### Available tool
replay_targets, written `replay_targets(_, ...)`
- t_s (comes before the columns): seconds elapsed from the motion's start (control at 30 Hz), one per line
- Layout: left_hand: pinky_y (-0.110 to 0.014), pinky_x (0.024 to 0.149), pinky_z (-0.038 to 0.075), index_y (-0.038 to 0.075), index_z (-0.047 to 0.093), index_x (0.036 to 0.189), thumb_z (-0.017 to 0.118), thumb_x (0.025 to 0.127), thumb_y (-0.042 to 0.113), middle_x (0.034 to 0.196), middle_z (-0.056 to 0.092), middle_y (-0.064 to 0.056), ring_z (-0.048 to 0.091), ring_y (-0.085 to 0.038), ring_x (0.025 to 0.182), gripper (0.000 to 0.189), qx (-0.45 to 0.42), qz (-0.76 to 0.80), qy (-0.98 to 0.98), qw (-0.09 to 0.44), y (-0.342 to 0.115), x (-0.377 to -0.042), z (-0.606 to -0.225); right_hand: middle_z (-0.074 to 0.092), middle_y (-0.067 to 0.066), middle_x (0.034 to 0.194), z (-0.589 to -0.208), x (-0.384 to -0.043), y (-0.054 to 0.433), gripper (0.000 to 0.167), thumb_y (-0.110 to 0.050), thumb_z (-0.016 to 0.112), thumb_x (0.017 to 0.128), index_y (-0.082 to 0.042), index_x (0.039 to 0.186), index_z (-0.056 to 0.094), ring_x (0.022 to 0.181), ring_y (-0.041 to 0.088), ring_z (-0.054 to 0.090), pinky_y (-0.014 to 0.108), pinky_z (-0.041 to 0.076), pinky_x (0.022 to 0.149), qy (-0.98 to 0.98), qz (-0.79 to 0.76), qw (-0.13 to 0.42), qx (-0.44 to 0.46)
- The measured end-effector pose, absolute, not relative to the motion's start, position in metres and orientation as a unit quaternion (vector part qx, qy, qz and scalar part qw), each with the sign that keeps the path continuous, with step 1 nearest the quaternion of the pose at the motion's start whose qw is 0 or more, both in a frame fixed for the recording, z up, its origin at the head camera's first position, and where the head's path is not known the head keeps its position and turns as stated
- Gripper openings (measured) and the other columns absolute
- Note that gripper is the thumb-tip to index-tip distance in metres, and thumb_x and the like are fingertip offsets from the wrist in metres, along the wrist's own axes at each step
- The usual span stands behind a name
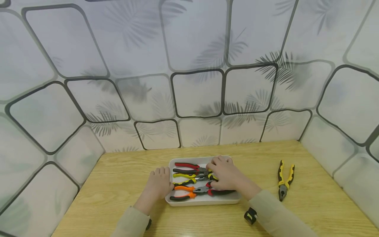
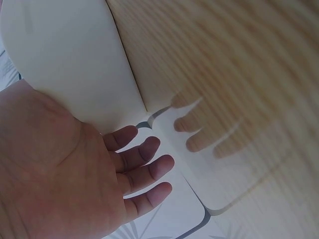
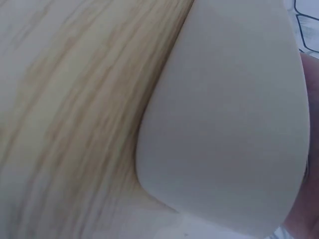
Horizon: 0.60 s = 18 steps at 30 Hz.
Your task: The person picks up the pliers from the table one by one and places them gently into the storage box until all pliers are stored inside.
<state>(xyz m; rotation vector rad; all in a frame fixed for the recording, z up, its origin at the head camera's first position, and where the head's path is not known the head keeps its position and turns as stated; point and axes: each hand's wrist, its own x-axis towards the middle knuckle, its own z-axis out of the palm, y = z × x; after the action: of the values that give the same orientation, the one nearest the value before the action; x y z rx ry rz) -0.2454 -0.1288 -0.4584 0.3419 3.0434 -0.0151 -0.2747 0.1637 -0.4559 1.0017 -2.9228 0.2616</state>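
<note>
A white tray (image 1: 204,202) holds several pliers. At its left rim is my left hand (image 1: 158,182); the thumb reaches over the edge and the other fingers extend along the outside. In the left wrist view, the left hand (image 2: 65,164) lies against the tray's wall (image 2: 75,59). Reaching into the tray's right side, my right hand (image 1: 226,174) grips yellow-and-black pliers (image 1: 212,177), mostly covered by the hand. Beside them lie red-and-black pliers (image 1: 185,171), others with yellow-and-black handles (image 1: 185,182), orange-and-black pliers (image 1: 185,196) and black-and-red ones (image 1: 222,192).
Another pair of yellow-and-black pliers (image 1: 284,184) lies on the wooden table (image 1: 124,184), right of the tray, jaws toward me. Patterned fabric walls (image 1: 196,95) enclose the back and both sides. The tray's outer wall (image 3: 224,119) fills much of the right wrist view.
</note>
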Motion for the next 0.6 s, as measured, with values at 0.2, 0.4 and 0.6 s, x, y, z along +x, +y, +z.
replay_targets(0.2,-0.056,0.102,0.048,-0.003,0.052,0.125,0.067,0.097,0.031,0.120,0.059,-0.022,0.057,-0.038,0.115,0.047,0.112,-0.004,0.993,0.041,-0.1289,-0.2459,-0.4595,0.054,0.001,0.111,-0.4579,-0.2726,0.1587,0.041,-0.028,0.072,0.082,-0.021,0.122,0.068,0.102,0.021,0.046,0.045,0.030,0.081,-0.938,0.083,0.022,0.335)
replay_targets(0.4,-0.056,0.105,0.048,-0.003,0.052,0.128,0.067,0.097,0.031,0.122,0.059,-0.022,0.057,-0.038,0.117,0.049,0.109,-0.002,0.993,0.045,-0.1284,-0.2467,-0.4616,0.053,0.001,0.109,-0.4594,-0.2727,0.1552,0.042,-0.024,0.072,0.082,-0.019,0.124,0.069,0.100,0.020,0.044,0.049,0.035,0.087,-0.935,0.076,0.026,0.346)
replay_targets(0.6,-0.055,0.102,0.049,-0.003,0.052,0.126,0.068,0.097,0.031,0.119,0.059,-0.021,0.057,-0.038,0.114,0.047,0.108,-0.007,0.993,0.041,-0.1280,-0.2450,-0.4588,0.057,0.002,0.110,-0.4637,-0.2728,0.1568,0.045,-0.021,0.070,0.081,-0.017,0.126,0.069,0.101,0.020,0.049,0.052,0.041,0.092,-0.933,0.091,0.039,0.347)
